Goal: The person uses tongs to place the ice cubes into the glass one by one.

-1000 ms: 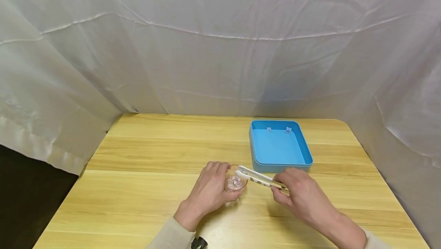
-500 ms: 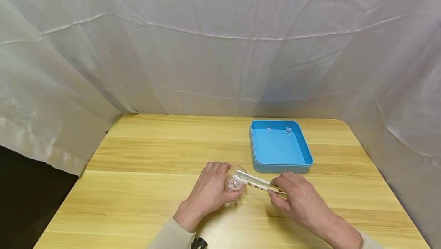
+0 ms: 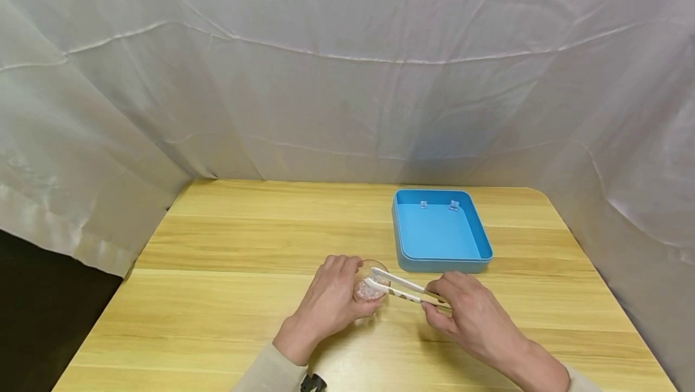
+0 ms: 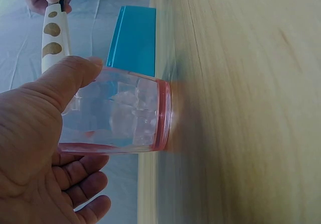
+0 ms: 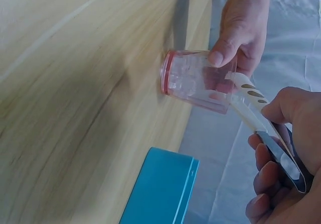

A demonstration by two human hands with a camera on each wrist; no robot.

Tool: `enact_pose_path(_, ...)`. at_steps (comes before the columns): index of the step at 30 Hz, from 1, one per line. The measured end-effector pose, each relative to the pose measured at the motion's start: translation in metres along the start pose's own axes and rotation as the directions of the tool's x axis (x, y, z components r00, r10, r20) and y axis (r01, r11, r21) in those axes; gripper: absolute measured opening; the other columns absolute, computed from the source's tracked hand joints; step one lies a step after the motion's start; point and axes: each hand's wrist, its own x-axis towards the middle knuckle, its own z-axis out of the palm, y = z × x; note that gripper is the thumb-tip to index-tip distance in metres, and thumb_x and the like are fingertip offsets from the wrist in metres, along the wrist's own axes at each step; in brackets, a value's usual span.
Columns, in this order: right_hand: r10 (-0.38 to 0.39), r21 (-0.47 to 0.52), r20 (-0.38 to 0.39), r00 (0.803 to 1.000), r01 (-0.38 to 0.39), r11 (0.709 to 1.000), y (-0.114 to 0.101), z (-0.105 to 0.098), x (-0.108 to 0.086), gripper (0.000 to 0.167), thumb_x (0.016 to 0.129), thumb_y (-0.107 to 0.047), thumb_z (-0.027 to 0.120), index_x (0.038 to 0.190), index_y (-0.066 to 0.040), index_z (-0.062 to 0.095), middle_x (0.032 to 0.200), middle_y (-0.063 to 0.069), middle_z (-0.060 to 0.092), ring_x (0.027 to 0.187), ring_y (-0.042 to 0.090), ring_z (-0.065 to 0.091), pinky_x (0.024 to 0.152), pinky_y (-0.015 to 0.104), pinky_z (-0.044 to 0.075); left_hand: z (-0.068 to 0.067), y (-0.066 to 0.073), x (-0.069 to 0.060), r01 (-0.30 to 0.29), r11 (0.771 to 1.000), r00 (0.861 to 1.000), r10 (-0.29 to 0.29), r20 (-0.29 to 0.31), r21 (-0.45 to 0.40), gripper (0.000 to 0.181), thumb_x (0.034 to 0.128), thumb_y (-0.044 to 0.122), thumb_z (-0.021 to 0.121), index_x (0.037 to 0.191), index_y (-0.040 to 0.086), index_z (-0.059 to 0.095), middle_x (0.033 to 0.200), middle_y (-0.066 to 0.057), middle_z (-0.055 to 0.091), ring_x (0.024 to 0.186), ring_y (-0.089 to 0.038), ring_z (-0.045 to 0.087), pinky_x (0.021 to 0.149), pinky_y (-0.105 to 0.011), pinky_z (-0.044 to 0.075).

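My left hand (image 3: 328, 295) holds a clear, pink-tinted cup (image 4: 105, 123) upright on the table, thumb on one side and fingers on the other. Several clear ice-like cubes (image 4: 133, 111) lie at the bottom of the cup. White tongs (image 5: 252, 94) with brown spots are gripped by my right hand (image 3: 478, 313), between thumb and fingers at the metal end. The tips of the tongs are inside the mouth of the cup, spread apart, and no cube shows between them.
Behind and right of the cup, a shallow blue box (image 3: 442, 235) stands on the wooden table (image 3: 260, 229). Two clear cubes (image 3: 453, 205) lie near its far wall. A grey-white curtain (image 3: 336, 108) hangs behind the table and along its sides.
The tongs have moved slightly left and down into the cup, and their tips have spread apart. My left hand, the cup and the blue box have stayed where they were.
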Motion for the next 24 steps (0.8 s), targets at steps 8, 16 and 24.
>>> enact_pose_path(8,0.029,-0.022,0.040,0.999,-0.028,0.999,-0.0019,-0.0004,0.0002,0.017,0.081,-0.020,0.083,0.092,-0.015,0.071,0.082,-0.013,0.059,0.074,0.000,0.044,0.061,0.019,0.043,-0.0005,-0.0002,-0.0003,0.005,1.000,1.000,-0.005,0.002,-0.015,0.067,0.0808,0.047,0.090,0.126,0.004,0.065,0.115,-0.006,0.070,0.109,-0.023,0.060,0.097,-0.041,0.052)
enact_pose_path(16,0.028,-0.075,0.048,0.998,-0.025,0.997,-0.0035,-0.0023,0.0013,0.018,0.080,-0.023,0.082,0.092,-0.016,0.070,0.082,-0.015,0.056,0.074,0.000,0.043,0.063,0.022,0.045,-0.0006,-0.0011,0.0003,0.001,1.000,1.000,-0.001,0.005,-0.005,0.066,0.0808,0.046,0.090,0.125,0.004,0.065,0.115,-0.007,0.070,0.109,-0.023,0.059,0.097,-0.042,0.052)
enact_pose_path(24,0.028,-0.072,0.037,0.999,-0.025,0.997,-0.0031,-0.0005,0.0005,0.018,0.080,-0.023,0.080,0.091,-0.016,0.069,0.081,-0.013,0.057,0.074,0.000,0.043,0.063,0.022,0.045,-0.0002,-0.0011,0.0006,0.001,1.000,1.000,-0.001,0.005,-0.005,0.066,0.0809,0.046,0.090,0.126,0.004,0.065,0.115,-0.007,0.070,0.109,-0.023,0.059,0.097,-0.042,0.052)
